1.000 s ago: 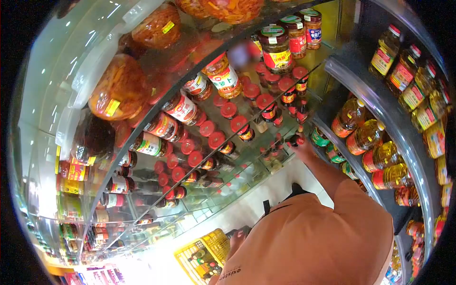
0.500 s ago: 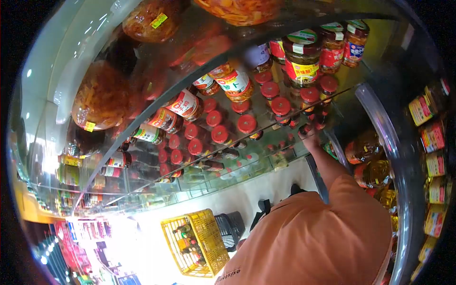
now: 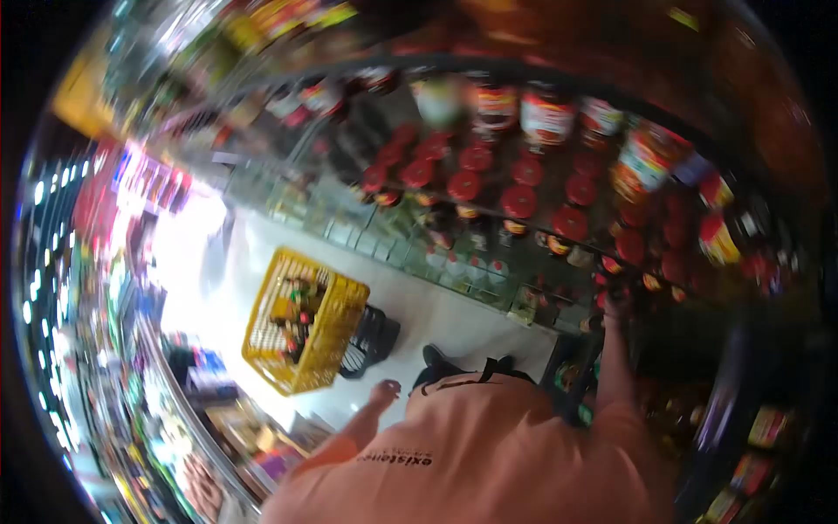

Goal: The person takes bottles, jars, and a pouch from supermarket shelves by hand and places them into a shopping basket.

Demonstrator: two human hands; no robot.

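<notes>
My right hand (image 3: 616, 299) reaches in among small red-capped bottles and jars at the right end of a lower shelf. Blur and shadow hide its fingers, so I cannot tell whether it holds one. Rows of jars with red lids (image 3: 519, 202) stand to its left. My left hand (image 3: 385, 392) hangs over the floor at my left side, fingers loosely bent and partly apart, with nothing visible in it. Nearest to that hand are a black basket (image 3: 374, 341) and a yellow basket (image 3: 327, 371) containing several bottles (image 3: 301, 306).
Labelled jars (image 3: 548, 118) line the shelf above the red lids. Clear bottles (image 3: 476, 269) stand on the low glass shelf. A curved clear shelf edge (image 3: 720, 419) and more jars (image 3: 770, 428) are at the right. Pale floor (image 3: 428, 314) lies around the baskets.
My view has swung left and blurred, so the baskets and my left arm show more fully. My right arm still reaches to the shelf among the red-capped goods.
</notes>
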